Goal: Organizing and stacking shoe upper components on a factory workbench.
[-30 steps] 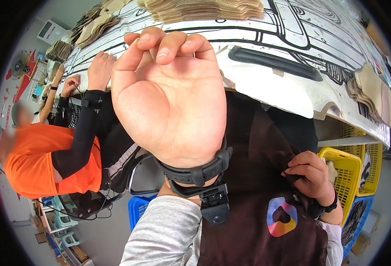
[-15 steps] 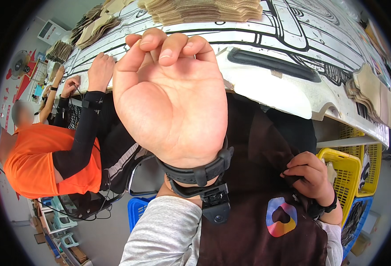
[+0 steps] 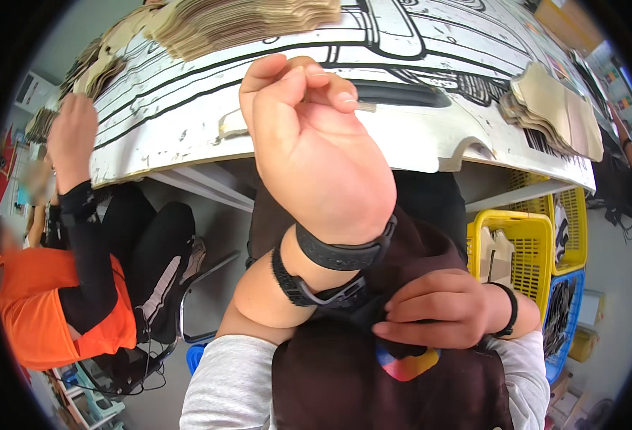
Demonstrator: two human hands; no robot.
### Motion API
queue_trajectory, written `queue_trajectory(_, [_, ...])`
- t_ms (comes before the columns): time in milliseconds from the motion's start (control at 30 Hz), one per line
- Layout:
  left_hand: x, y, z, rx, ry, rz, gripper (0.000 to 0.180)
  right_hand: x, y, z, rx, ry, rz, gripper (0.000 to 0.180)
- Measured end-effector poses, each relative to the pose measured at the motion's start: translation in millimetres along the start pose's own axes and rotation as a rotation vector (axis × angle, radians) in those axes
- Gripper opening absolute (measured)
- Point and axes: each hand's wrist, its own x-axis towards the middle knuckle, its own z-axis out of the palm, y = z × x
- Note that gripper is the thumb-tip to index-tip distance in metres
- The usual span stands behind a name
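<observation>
My left hand (image 3: 316,150) is raised in front of the table edge, palm facing me. Its fingers curl loosely and hold nothing. Around that wrist run a black wristband (image 3: 345,251) and a second black strap (image 3: 323,294) with a buckle. My right hand (image 3: 438,308) is closed in a pinch in front of my dark brown apron (image 3: 316,380), close to the strapped wrist. Something dark is at its fingertips; whether it is apron cloth or part of the wrist device, I cannot tell. A colourful patch (image 3: 409,364) on the apron shows below these fingers.
Stacks of beige knitted pieces (image 3: 237,25) lie on the white table (image 3: 187,150) with black line drawings; another stack (image 3: 556,107) sits at its right edge. Yellow baskets (image 3: 513,222) and a blue crate (image 3: 565,322) stand right. A person in an orange shirt (image 3: 40,301) sits left.
My left hand has turned and tilted, with the wrist device swung out of sight. My right hand has moved left, toward the strapped wrist. The whole view has shifted.
</observation>
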Motion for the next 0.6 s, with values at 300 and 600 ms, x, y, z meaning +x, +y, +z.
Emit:
queue_trajectory(300, [3,-6,-5,0.053,0.06,-0.005,0.017,-11,1,16,-0.224,0.021,-0.088,0.02])
queue_trajectory(600, [8,-6,-15,0.04,0.087,-0.048,0.021,-11,3,19,-0.41,0.006,-0.099,0.016])
